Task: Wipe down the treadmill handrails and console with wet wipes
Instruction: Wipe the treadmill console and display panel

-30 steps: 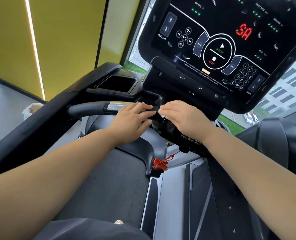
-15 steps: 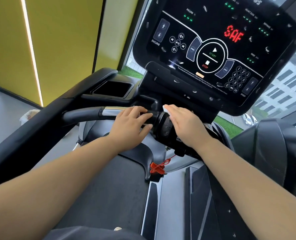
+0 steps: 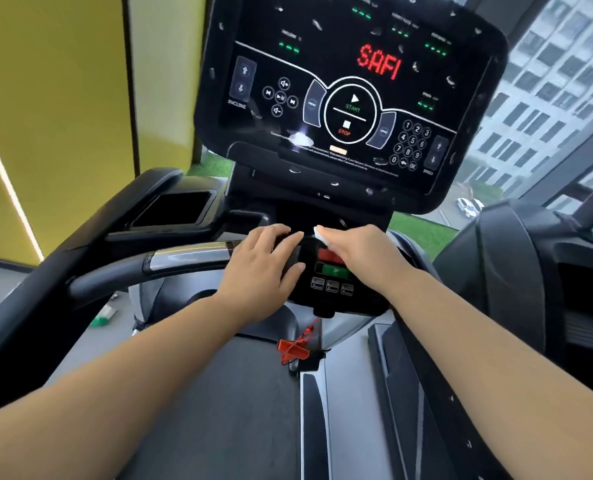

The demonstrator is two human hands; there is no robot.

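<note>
The black treadmill console fills the upper middle, its display showing red letters. Below it a curved handrail with a silver sensor strip runs into a central control pod with a red and a green button. My left hand rests on the junction of rail and pod, fingers laid over the top, thumb on the near side. My right hand holds a white wet wipe against the pod's top far edge; only a corner of the wipe shows beyond the fingers.
A red safety clip dangles on its cord under the pod. A recessed tray sits in the left side arm, and a bulky black side arm stands on the right. The dark belt lies below. A small green-and-white object lies on the floor at left.
My right hand with the wipe has slid from the pod's front face to its top far edge, uncovering the red and green buttons. My left hand stays on the rail.
</note>
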